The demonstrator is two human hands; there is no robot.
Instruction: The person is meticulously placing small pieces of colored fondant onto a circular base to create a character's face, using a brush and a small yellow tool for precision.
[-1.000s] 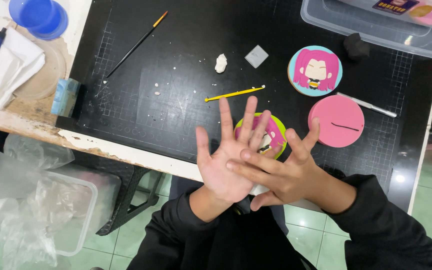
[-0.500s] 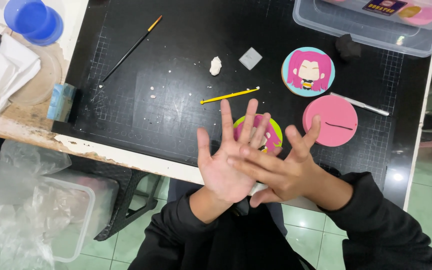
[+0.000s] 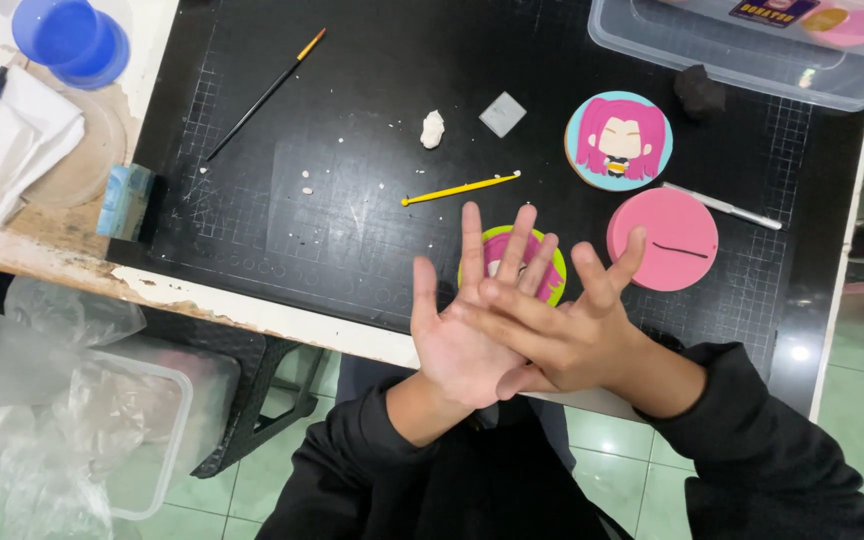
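A round green-rimmed disc (image 3: 537, 262) with a pink figure lies flat on the black bench (image 3: 352, 200), mostly hidden beneath the fingers; being round, it shows no long axis. The left hand (image 3: 462, 335) is spread wide, palm up, and the right hand (image 3: 562, 335) presses across it, fingers splayed, holding nothing. Both have barely shifted from half a second ago
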